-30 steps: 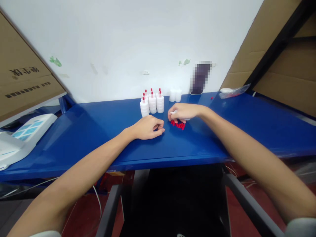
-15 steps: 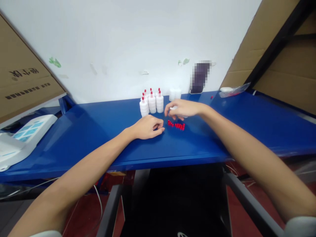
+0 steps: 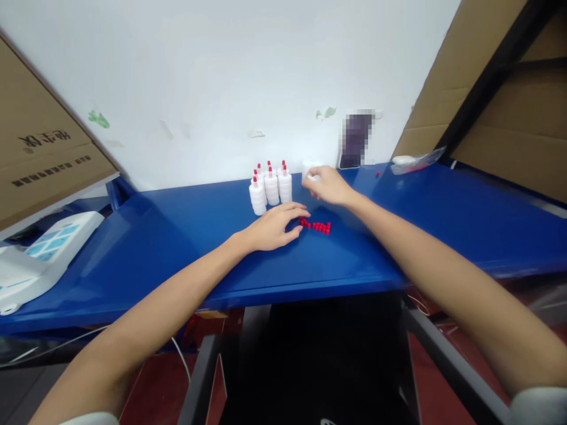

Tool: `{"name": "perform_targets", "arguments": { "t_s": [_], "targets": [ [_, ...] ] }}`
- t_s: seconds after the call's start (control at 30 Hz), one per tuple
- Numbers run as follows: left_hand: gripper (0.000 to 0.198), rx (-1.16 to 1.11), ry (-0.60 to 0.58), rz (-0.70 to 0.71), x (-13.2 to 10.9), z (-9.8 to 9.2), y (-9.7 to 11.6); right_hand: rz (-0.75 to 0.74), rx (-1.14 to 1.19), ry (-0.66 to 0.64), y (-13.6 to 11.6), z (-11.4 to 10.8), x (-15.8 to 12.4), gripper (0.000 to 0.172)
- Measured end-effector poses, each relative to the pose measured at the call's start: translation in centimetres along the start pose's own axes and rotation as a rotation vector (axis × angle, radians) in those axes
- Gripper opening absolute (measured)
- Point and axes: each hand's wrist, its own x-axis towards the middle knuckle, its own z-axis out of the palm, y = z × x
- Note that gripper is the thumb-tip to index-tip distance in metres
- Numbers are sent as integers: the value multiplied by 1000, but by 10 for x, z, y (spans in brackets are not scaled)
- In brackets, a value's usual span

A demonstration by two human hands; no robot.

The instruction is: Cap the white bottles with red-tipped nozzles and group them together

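Small red caps (image 3: pixel 321 227) lie in a loose cluster on the blue table. My left hand (image 3: pixel 277 227) rests at their left side, its thumb and fingers apart, fingertips close to the nearest caps. Behind it stands a group of white squeeze bottles (image 3: pixel 271 189) with red-tipped nozzles. My right hand (image 3: pixel 330 186) is beyond the caps, fingers curled round a white bottle (image 3: pixel 313 177), mostly hidden by the hand. Just behind that hand, against the wall, are white bottles (image 3: pixel 311 166) with no red tips showing.
A phone (image 3: pixel 354 141), partly pixelated, leans on the wall. A single red cap (image 3: pixel 378 174) and a clear plastic bag (image 3: pixel 419 162) lie to the right. At the left sits a white device (image 3: pixel 48 248) with blue keys. Cardboard (image 3: pixel 500 130) flanks the table (image 3: pixel 177 260).
My right hand has moved back and slightly right, away from the red caps toward the plain white bottles. My left hand has shifted right and its fingers have spread by the caps.
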Motion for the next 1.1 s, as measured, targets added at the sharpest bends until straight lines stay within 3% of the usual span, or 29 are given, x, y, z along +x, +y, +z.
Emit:
{"name": "perform_targets", "arguments": {
  "t_s": [0.33,0.47,1.1],
  "targets": [
    [34,15,-31,-41,5,2,4,-138,-295,58,9,3,4,21],
    [34,2,9,4,4,3,1,-129,-316,33,9,2,3,22],
    [32,139,-73,158,1,-2,-2,-143,-346,-31,1,1,-4,24]
  ]
}}
